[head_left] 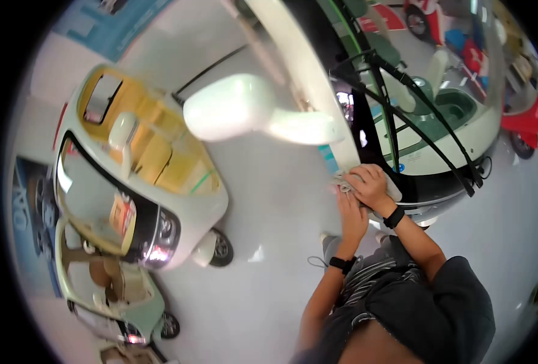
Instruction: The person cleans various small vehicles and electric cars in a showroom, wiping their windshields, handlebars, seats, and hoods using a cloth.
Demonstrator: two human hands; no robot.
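Note:
A pale crumpled cloth [394, 190] is pressed against the lower front corner of a white vehicle [423, 162]. My right hand [371, 184] lies over the cloth with its fingers curled onto it. Just below and to the left, my left hand [351, 213] grips the cloth's near edge with its fingertips. The two hands touch or nearly touch, and part of the cloth is hidden under them. Close above them run the vehicle's pale pillar [346, 155] and the black lower edge of its windshield.
A white side mirror [232, 108] on an arm juts out to the left, above my hands. Black wiper arms [427, 124] cross the windshield. To the left stand a yellow-and-white small vehicle [141, 151] and a pale green one [132, 297]. Red vehicles [521, 124] are behind at right.

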